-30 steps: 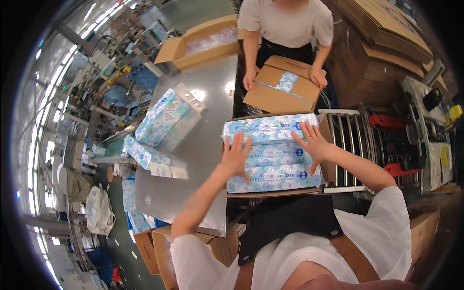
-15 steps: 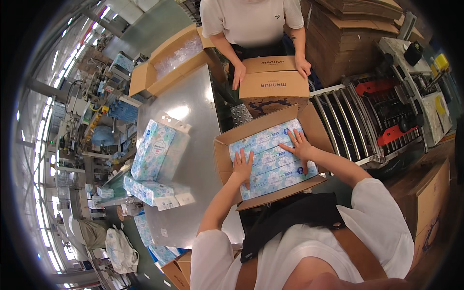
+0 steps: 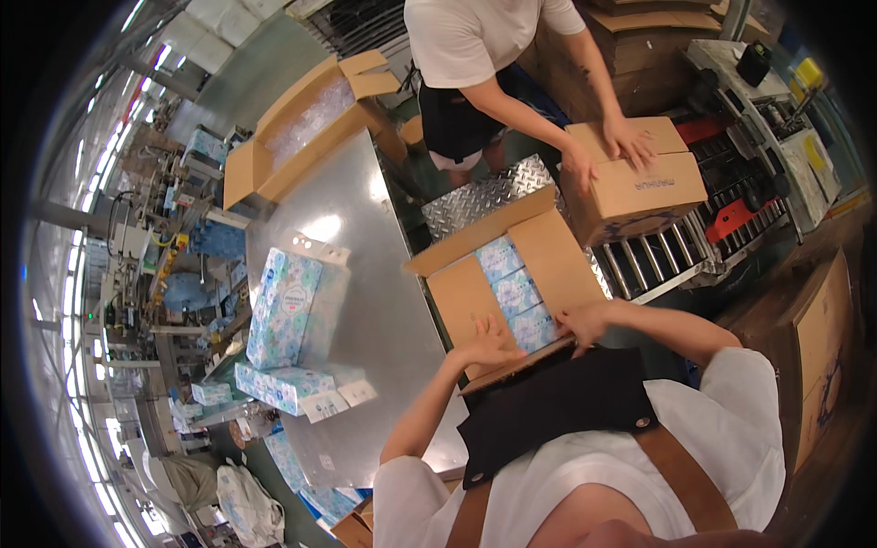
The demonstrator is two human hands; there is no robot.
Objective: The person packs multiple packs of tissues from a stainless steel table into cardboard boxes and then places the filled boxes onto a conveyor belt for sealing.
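Fingers (image 3: 481, 328) of the left hand (image 3: 487, 349) spread, the right hand (image 3: 590, 320) too blurred to tell, should hold both carton side flaps (image 3: 459, 292) evenly flat.

A shiny, grey metal bench (image 3: 379, 265) runs along the left side, its surface reflecting a bright patch of light. On it lie a large floral pack (image 3: 285, 306) in pale blue and white and, just beside its near end, a smaller floral pack (image 3: 279, 385). A small pale square (image 3: 326, 462) sits near the bench's near edge. To the right, a roller conveyor (image 3: 660, 260) with metal rollers bears a closed brown carton (image 3: 644, 187). The green floor (image 3: 242, 78) shows beyond the bench.
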